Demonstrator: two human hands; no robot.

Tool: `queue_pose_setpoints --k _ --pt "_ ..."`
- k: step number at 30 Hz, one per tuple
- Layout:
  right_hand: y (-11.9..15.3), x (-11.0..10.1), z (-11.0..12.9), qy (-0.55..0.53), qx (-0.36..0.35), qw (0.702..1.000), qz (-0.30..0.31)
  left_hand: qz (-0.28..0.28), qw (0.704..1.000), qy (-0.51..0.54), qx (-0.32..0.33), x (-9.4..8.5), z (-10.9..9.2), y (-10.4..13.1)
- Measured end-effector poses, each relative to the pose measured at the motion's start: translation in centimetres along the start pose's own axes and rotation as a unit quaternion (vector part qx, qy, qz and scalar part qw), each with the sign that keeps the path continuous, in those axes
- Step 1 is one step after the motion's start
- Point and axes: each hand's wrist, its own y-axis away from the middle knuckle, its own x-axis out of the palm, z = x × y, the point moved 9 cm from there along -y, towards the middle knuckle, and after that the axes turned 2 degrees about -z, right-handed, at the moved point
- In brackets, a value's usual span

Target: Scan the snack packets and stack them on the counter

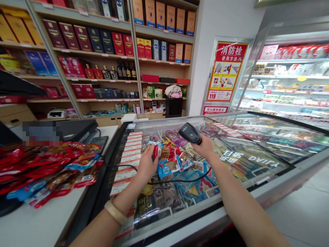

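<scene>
Jutting past right fingers (197, 147): scanner (189, 132) (black)

"消防栓", "119" on red poster (227, 72), apparently "DAILY" on freezer glass (246, 145)

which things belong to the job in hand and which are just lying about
In use: black scanner in the right hand; snack packets at the left hand; probably the packet pile on the counter.
Just around: shelf boxes, bottles, red poster.

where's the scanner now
In the head view, the scanner is right of centre, in the right hand over the freezer, right of the packets by the left hand.
</scene>
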Motion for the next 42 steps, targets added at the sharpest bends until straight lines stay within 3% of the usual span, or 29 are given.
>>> queue_pose_setpoints --k 3,7,10,16,19,23,27,31,36,39,42 --pt "0.1 0.5 -0.2 0.017 0.005 1.0 0.021 0.015 0.988 -0.113 0.101 0.1 -1.2 0.3" --pt "0.2 0.8 -0.6 0.031 0.012 0.999 0.039 0.004 0.971 -0.195 0.135 -1.9 -2.0 -0.2" --pt "0.3 1.1 -0.8 0.031 0.015 0.998 0.051 -0.043 0.952 -0.282 0.11 -5.6 -2.2 -1.2" --pt "0.4 1.7 -0.5 0.035 0.01 0.997 0.072 -0.146 0.885 -0.443 -0.006 -15.2 -0.7 -2.0" --pt "0.5 1.8 -0.3 0.05 0.011 0.996 0.077 -0.14 0.88 -0.45 -0.058 -17.8 1.1 -2.0" --pt "0.7 1.9 -0.1 0.066 0.008 0.995 0.073 -0.101 0.886 -0.432 -0.135 -18.7 3.7 -2.0" --pt "0.8 2.1 0.1 0.068 0.001 0.995 0.075 -0.077 0.879 -0.439 -0.167 -18.7 4.5 -2.0" --pt "0.8 2.2 0.5 0.051 -0.012 0.996 0.079 -0.091 0.874 -0.459 -0.131 -18.7 2.9 -1.9" --pt "0.9 2.3 0.7 0.044 -0.013 0.995 0.087 -0.138 0.862 -0.483 -0.069 -18.5 -1.6 -1.6" --pt "0.9 2.5 0.9 0.032 -0.017 0.995 0.094 -0.188 0.903 -0.384 -0.031 -18.5 -3.6 -1.6" --pt "1.0 2.6 1.1 0.017 -0.025 0.995 0.097 -0.173 0.941 -0.288 -0.036 -17.6 -2.7 -2.1"
